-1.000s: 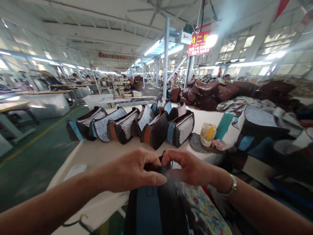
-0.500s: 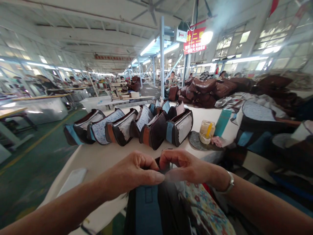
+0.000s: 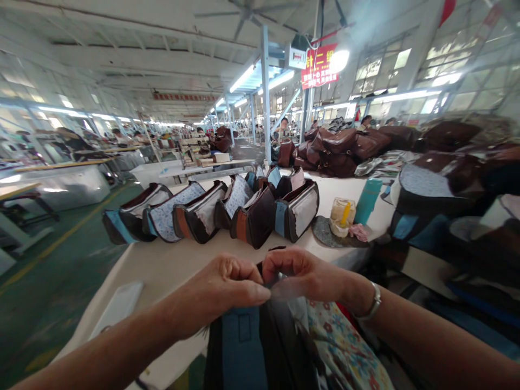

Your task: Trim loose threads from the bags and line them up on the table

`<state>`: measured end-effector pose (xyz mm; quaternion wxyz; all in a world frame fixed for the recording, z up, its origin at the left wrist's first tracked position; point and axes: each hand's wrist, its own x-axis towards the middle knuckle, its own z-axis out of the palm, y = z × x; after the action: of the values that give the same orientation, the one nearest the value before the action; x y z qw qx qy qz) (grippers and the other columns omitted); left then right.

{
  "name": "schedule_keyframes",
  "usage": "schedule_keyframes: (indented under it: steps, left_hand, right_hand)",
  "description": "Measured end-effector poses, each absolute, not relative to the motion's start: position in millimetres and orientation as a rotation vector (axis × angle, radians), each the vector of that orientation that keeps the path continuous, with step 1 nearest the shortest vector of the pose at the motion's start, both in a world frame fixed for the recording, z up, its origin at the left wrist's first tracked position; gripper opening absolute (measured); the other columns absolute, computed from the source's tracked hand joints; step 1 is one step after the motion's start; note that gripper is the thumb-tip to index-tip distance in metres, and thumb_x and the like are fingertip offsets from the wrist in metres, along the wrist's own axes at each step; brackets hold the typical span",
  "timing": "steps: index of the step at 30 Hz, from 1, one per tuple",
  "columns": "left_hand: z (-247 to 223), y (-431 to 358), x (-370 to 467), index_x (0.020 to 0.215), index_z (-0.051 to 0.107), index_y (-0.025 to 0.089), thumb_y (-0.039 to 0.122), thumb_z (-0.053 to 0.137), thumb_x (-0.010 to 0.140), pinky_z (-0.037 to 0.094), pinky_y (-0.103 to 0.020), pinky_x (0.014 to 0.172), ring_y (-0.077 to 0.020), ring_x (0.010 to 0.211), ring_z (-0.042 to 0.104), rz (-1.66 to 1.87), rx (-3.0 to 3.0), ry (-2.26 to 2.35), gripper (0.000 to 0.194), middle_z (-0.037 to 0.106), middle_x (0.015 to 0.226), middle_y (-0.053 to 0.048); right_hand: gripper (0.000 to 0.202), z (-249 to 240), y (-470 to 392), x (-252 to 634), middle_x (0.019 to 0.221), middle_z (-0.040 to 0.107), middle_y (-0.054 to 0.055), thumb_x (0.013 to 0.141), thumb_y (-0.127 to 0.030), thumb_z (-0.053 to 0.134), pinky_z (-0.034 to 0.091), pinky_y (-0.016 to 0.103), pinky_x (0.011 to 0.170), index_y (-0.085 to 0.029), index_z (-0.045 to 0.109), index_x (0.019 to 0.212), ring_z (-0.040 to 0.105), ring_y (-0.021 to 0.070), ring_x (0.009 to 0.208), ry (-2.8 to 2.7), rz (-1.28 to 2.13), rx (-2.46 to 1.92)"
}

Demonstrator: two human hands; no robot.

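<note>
A large factory workshop for bags is suggested. Small bags [image 3: 252, 219] are lined up on a pale table [image 3: 166, 260], with brown bags [image 3: 339, 143] heaped behind. The long hall is filled with work tables [image 3: 65, 184] and lit by strip lights [image 3: 244, 77]. A red sign [image 3: 319, 67] is hung overhead, and a yellow line [image 3: 69, 241] is marked on the green floor [image 3: 32, 309].

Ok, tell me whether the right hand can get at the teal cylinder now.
Probably yes, though the right hand is busy at the dark bag with a blue strip. A jar and a pink cloth sit close to the teal cylinder, but its top looks free.
</note>
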<state>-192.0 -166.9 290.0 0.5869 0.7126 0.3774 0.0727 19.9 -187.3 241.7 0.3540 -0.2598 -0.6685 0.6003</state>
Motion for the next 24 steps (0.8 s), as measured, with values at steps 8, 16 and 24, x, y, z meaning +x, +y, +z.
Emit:
schedule_keyframes:
  steps: [8, 16, 24]
  left_hand:
    - [282.7, -162.2, -192.0, 0.073, 0.062, 0.015, 0.033, 0.065, 0.073, 0.022, -0.027, 0.054, -0.0097, 0.057, 0.031, 0.160, 1.747, 0.904, 0.019, 0.042, 0.061, 0.005]
    - [282.1, -164.3, -198.5, 0.080, 0.068, 0.014, 0.031, 0.060, 0.078, 0.026, -0.026, 0.056, -0.0107, 0.059, 0.035, 0.153, 1.764, 0.862, 0.019, 0.045, 0.063, 0.004]
    - [287.6, -170.9, -192.2, 0.067, 0.059, 0.016, 0.019, 0.051, 0.079, 0.031, -0.025, 0.060, -0.0121, 0.067, 0.046, 0.217, 2.130, 0.891, 0.015, 0.047, 0.067, 0.003]
  right_hand:
    - [0.018, 240.6, -190.1, 17.5, 0.070, 0.054, -0.004, 0.078, -0.027, 0.072, 0.031, 0.020, 0.053, -0.014, 0.060, 0.080, 0.042, 0.0073, 0.059, -1.703, 1.534, -0.768]
    - [0.017, 236.7, -194.1, 19.6, 0.076, 0.055, -0.002, 0.080, -0.030, 0.068, 0.035, 0.022, 0.059, -0.014, 0.062, 0.085, 0.045, 0.0102, 0.068, -1.645, 1.471, -0.795]
    - [0.015, 245.5, -198.9, 16.8, 0.078, 0.056, -0.002, 0.078, -0.023, 0.071, 0.037, 0.023, 0.063, -0.015, 0.059, 0.082, 0.046, 0.0106, 0.069, -1.866, 1.187, -0.888]
